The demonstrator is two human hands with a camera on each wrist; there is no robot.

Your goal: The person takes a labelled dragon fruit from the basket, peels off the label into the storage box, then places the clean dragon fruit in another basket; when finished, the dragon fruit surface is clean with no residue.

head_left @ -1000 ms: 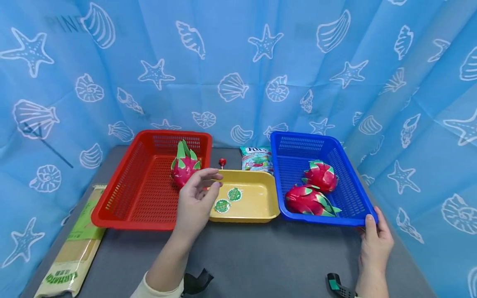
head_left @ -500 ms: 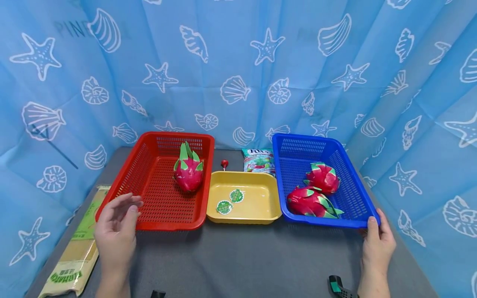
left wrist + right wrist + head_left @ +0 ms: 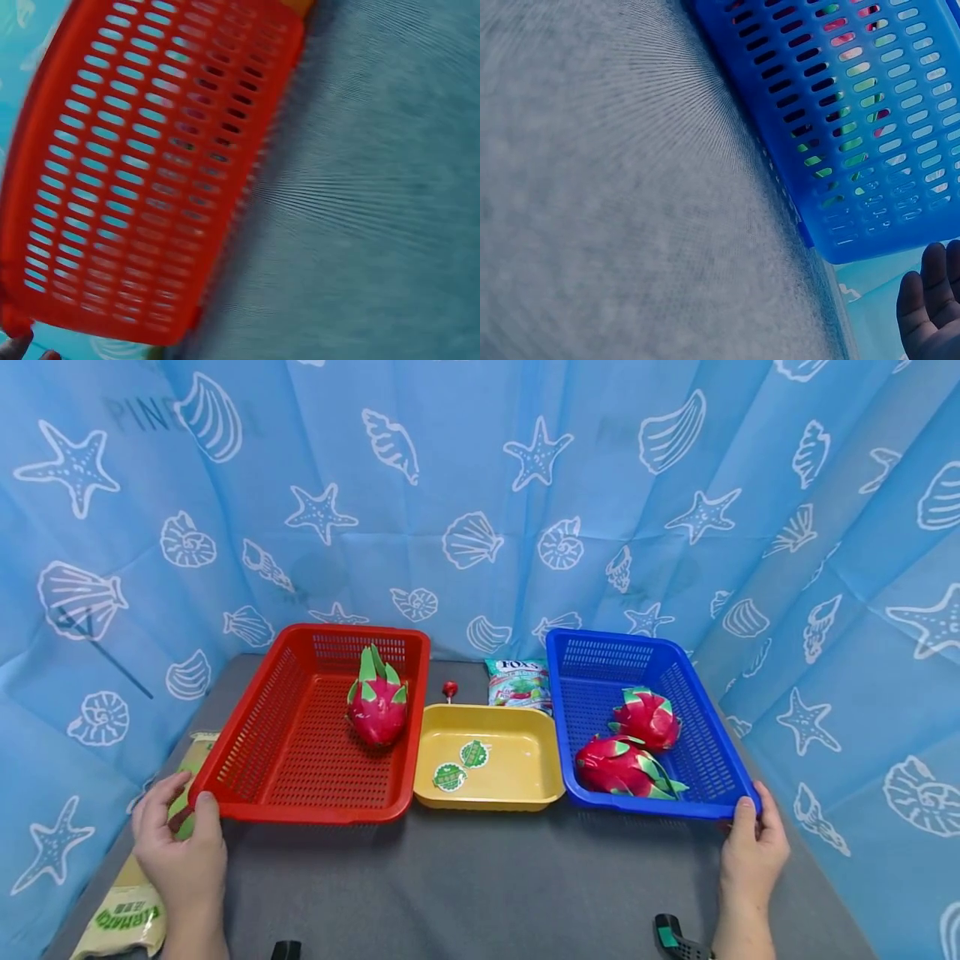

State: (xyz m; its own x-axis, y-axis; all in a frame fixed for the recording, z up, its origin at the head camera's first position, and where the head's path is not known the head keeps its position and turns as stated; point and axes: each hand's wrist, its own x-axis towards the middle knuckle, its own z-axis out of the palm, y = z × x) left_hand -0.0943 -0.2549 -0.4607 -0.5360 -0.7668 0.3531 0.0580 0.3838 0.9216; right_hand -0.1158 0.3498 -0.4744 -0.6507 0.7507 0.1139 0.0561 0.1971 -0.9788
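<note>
My left hand (image 3: 183,860) is at the near left corner of a red plastic basket (image 3: 318,814), thumb over the rim and fingers outside. One dragon fruit (image 3: 378,710) stands in that basket, green leaves upward. At the near right corner of a blue basket (image 3: 652,806), my right hand (image 3: 752,864) holds the rim with its thumb on top. Two dragon fruits lie inside, one at the front (image 3: 618,766) and one behind it (image 3: 647,718). The left wrist view shows the red slotted wall (image 3: 142,161); the right wrist view shows the blue wall (image 3: 832,90) and fingers (image 3: 934,289).
Between the baskets sits a yellow tray (image 3: 525,752) with two green stickers. Behind it lie a lollipop (image 3: 450,690) and a FOX'S candy bag (image 3: 519,683). A long food packet (image 3: 123,910) lies at the left table edge. A blue curtain (image 3: 480,485) hangs close behind.
My left hand has moved from over the red basket's right side, beside the dragon fruit, leftward and down to the basket's near left corner. My right hand has stayed at the blue rim.
</note>
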